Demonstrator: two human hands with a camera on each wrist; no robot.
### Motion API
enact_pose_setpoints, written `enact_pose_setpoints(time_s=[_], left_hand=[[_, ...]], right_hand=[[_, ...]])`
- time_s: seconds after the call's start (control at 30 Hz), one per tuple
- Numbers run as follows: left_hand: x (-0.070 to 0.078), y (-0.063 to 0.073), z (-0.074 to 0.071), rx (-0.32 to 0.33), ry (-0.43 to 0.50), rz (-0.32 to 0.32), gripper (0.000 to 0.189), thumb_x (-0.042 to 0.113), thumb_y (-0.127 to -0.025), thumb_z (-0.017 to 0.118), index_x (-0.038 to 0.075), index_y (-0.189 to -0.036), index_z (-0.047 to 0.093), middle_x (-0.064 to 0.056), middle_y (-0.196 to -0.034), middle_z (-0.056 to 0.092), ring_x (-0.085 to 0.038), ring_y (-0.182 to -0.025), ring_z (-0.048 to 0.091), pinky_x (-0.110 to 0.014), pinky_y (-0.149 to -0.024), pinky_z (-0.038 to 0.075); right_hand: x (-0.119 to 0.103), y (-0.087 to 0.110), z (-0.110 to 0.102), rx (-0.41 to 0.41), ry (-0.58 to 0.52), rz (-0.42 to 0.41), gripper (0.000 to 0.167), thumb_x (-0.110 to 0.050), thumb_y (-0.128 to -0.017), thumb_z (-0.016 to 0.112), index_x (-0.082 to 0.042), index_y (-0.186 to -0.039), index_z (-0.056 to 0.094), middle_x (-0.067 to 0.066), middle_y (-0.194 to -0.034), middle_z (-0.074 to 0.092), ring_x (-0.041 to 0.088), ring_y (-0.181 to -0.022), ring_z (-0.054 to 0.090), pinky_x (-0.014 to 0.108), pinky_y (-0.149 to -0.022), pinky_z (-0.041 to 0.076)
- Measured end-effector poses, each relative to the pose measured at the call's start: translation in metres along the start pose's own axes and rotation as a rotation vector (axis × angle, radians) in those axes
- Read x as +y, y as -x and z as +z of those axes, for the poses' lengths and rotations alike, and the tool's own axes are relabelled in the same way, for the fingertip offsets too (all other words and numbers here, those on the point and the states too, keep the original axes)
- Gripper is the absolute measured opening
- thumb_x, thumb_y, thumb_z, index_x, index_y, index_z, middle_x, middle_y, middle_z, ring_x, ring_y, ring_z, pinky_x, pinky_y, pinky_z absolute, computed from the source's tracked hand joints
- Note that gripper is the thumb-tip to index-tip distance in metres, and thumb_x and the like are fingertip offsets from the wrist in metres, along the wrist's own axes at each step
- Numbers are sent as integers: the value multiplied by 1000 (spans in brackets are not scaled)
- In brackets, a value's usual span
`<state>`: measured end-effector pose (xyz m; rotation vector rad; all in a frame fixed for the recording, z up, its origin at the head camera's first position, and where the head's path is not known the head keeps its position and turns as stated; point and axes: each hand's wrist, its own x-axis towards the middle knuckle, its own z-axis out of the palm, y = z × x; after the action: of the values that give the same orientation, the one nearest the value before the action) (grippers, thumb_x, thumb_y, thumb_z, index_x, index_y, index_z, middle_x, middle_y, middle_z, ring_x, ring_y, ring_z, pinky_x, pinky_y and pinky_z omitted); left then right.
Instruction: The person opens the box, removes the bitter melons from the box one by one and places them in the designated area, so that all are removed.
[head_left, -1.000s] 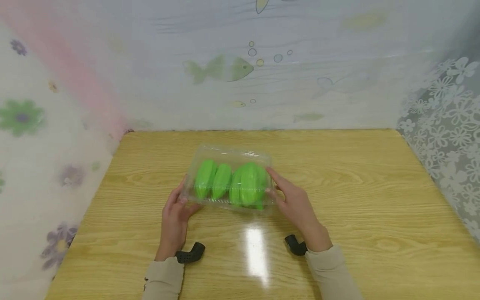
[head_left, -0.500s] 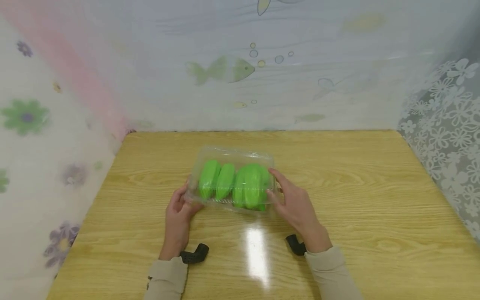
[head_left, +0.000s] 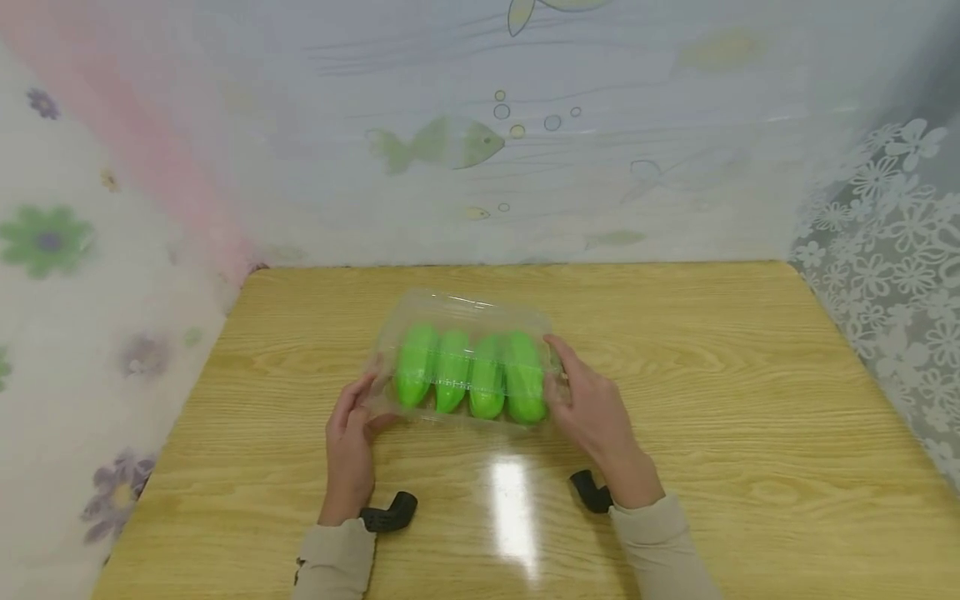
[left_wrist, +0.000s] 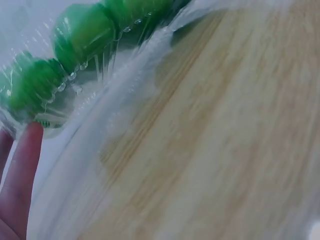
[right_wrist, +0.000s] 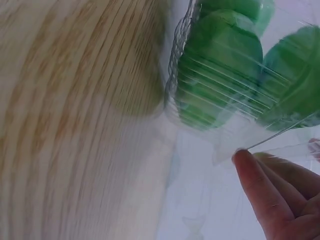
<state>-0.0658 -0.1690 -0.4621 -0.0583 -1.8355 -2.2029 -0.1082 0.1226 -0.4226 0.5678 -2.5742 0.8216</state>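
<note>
A clear plastic clamshell box [head_left: 465, 307] is held in front of me, above the table. Inside lie several bright green, elongated pieces [head_left: 417, 367], ribbed like star fruit, side by side in a row. My left hand [head_left: 351, 442] grips the box at its left end; in the left wrist view a fingertip [left_wrist: 34, 131] touches the plastic. At the opposite end my right hand [head_left: 596, 412] holds the box, and the right wrist view has its fingers [right_wrist: 260, 187] at the rim. The green pieces [right_wrist: 217, 70] show through the ridged wall there. Part of the left fingers is hidden by the box.
The wood-grain table [head_left: 712, 375] spreads out under the hands, with a bright light reflection near its front. A curtain [head_left: 637, 167] printed with fish stands behind it. Flower-patterned sheets close off both sides. A black bracket [head_left: 390, 512] is on each wrist.
The green pieces have shifted from a bunch at the right into a more even row. The box has tilted a little, its ends still held by both hands.
</note>
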Motion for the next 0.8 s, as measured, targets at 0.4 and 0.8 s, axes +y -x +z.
enact_pose_setpoints(time_s=[0.4,0.8], left_hand=[[-3,-4,-5,-9,-28,-32,35,18,-99,26,3,-125,43,-4,-134,42,-24,-119,41,-41,-70,52],[22,0,3,-78,-299,-154,42,18,-96,41,24,-137,34,0,-136,38,-15,-123,36,-22,-96,34]], right_hand=[[4,-1,-2,15,-3,-43,52,-17,-83,49,-18,-134,41,8,-119,57,21,-81,65,26,-54,52],[14,-2,-7,58,36,-133,51,-20,-79,55,-19,-130,47,7,-105,59,11,-48,44,18,-37,34]])
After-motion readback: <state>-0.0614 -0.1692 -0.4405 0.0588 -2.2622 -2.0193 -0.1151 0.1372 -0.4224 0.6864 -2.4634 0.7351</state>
